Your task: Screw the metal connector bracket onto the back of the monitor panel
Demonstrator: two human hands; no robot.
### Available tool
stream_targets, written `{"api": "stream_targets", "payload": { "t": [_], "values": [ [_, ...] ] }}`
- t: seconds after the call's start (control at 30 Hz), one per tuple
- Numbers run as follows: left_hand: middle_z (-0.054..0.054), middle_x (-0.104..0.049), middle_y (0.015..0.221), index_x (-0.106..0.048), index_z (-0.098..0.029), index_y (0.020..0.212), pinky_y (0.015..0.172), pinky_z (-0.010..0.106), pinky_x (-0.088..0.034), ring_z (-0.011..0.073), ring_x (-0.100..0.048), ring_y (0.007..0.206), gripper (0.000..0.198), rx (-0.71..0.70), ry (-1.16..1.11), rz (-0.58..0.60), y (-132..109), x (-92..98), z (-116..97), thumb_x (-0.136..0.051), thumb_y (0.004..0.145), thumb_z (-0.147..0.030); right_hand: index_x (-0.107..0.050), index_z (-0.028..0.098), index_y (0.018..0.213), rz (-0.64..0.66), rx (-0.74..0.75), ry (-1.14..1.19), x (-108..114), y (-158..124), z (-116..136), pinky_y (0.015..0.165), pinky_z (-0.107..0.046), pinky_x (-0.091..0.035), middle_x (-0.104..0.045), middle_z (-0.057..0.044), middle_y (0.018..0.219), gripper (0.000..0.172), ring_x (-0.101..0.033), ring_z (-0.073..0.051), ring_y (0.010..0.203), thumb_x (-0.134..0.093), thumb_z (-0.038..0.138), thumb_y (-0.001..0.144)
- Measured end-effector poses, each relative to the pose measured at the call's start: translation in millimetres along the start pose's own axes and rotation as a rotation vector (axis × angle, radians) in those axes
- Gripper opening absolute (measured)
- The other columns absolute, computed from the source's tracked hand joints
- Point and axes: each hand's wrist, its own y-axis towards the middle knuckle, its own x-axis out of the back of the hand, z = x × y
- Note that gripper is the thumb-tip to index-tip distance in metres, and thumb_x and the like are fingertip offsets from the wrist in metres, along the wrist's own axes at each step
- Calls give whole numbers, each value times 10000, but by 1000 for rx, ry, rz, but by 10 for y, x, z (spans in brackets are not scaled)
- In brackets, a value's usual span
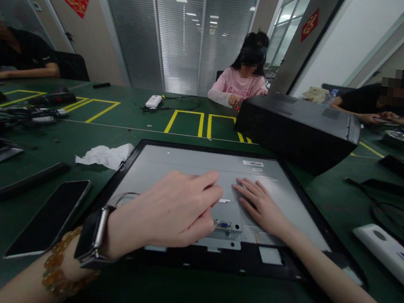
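Note:
An opened flat display panel [204, 164], with a silver metal back and black frame, lies on the table in front of me. My left hand [180, 208], with a watch and bead bracelet at the wrist, is over its middle. Its fingers are curled together, and whatever is in them is hidden from view. Just beyond those fingers shows a metal bracket with a blue video port [224, 225]. Thin wires [123, 197] emerge beside the left wrist. My right hand [263, 206] rests flat on the silver back, fingers spread, holding nothing.
A large black casing [297, 126] stands tilted behind the panel, with a person in pink [238, 82] beyond it. To the left lie a phone [50, 219], crumpled tissue [108, 154] and a black bar [31, 181]. A white device [388, 253] and cables sit to the right.

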Motion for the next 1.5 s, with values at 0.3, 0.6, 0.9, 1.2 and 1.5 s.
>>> {"api": "stream_targets", "payload": {
  "t": [0.3, 0.6, 0.9, 1.2, 1.5],
  "values": [
    [-43, -561, 614, -482, -195, 872, 485, 268, -225, 118, -452, 470, 260, 12, -36, 54, -13, -33, 9, -335, 1014, -356, -417, 286, 1408, -10, 9, -1, 10, -8, 15, 1122, -560, -252, -437, -54, 1471, 441, -349, -252, 1375, -367, 356, 975],
    [9, -549, 874, -476, -193, 865, 525, 280, -282, 140, -474, 612, 45, 25, -66, 56, -29, 57, -27, -447, 846, -221, -419, 278, 1408, 15, 0, -5, -13, -4, -25, 1130, -555, -231, -421, -54, 1482, 444, -327, -250, 1387, -350, 374, 980],
    [10, -547, 918, -468, -192, 945, 521, 278, -297, 122, -444, 554, 83, 39, -73, 74, -37, 14, -7, -410, 891, -217, -430, 261, 1401, 24, -7, -10, 15, -5, 13, 1130, -554, -232, -420, -66, 1482, 445, -330, -253, 1385, -350, 382, 981],
    [-32, -576, 640, -511, -192, 820, 487, 261, -227, 115, -464, 484, 194, -3, -1, 41, -18, -27, 52, -419, 966, -281, -418, 298, 1406, -3, 8, 13, 11, -4, 9, 1117, -569, -257, -435, -51, 1472, 440, -352, -255, 1374, -352, 372, 977],
    [-15, -565, 630, -517, -197, 773, 513, 270, -247, 140, -476, 518, 187, 51, -36, 64, -40, 27, 35, -456, 889, -331, -435, 262, 1396, 13, 0, -3, 15, 4, 23, 1129, -557, -235, -434, -68, 1472, 436, -345, -254, 1378, -356, 367, 980]
  ]
}}
